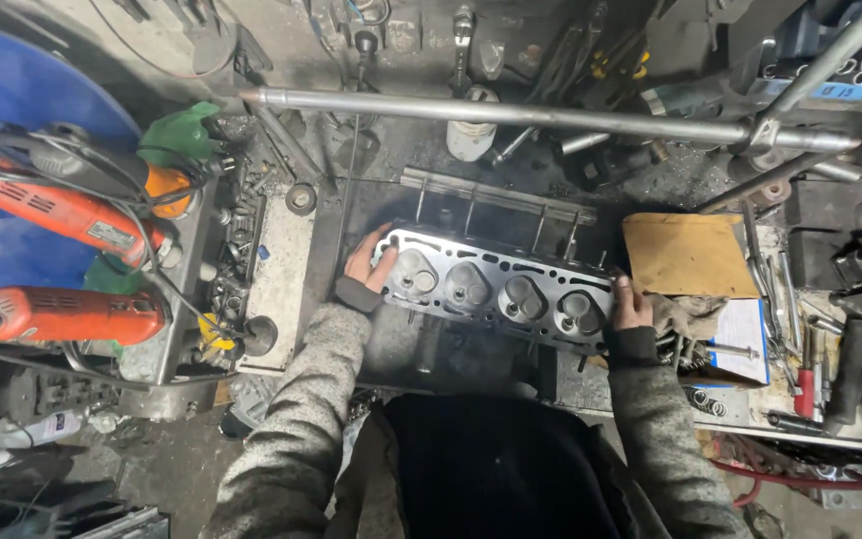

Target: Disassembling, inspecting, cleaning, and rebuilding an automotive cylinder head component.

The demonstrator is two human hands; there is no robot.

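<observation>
Hands (369, 262) (631, 303) grip the cylinder head (496, 287) ends

Place: a mechanic's workshop, grimy and crowded.
Desk: a dark, oil-stained metal desk (481, 364) bearing a four-chamber engine cylinder head (496, 289) at its middle.
Left edge: two orange power tools (62, 265) with tangled cables, beside a tray of small sockets and bits (236, 265).
Right edge: screwdrivers and loose hand tools (810, 339), a worn cardboard sheet (685, 255).
Far edge: a long steel pipe (541, 117), with wrenches and metal parts behind.
</observation>
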